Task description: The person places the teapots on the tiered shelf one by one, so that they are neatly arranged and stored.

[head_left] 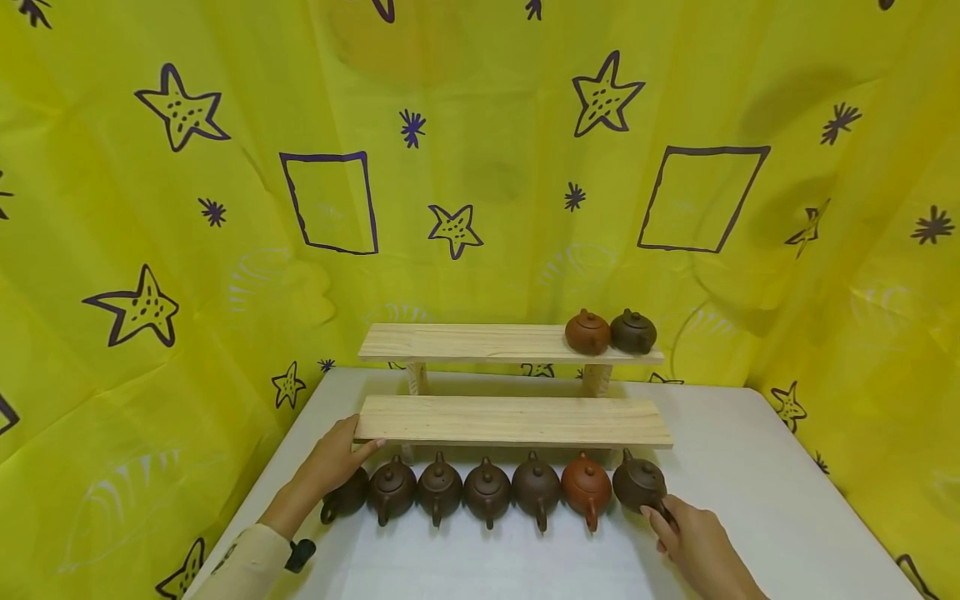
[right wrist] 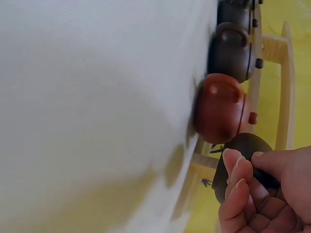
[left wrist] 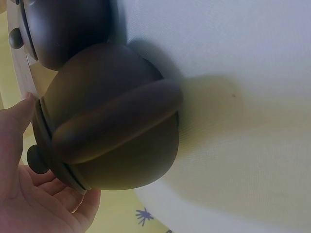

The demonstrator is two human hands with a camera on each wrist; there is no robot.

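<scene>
My left hand (head_left: 333, 458) holds the left end of the lower wooden shelf (head_left: 517, 419), thumb on its front edge. Just below that hand, a dark brown teapot (left wrist: 112, 116) stands at the left end of a row. At the row's other end, my right hand (head_left: 697, 537) pinches the handle of another dark teapot (head_left: 639, 480). This teapot is tilted and clear of the table, its shadow apart from it in the right wrist view. Beside it stands a reddish-brown teapot (right wrist: 221, 109). My right fingers (right wrist: 238, 194) hide part of the held teapot.
Several dark teapots (head_left: 440, 490) line up before the stand, spouts toward it. On the upper shelf (head_left: 465, 342), a reddish teapot (head_left: 587, 332) and a dark teapot (head_left: 633, 332) sit at the right end. A white table (head_left: 750, 483) lies beneath; yellow patterned cloth (head_left: 480, 108) surrounds it.
</scene>
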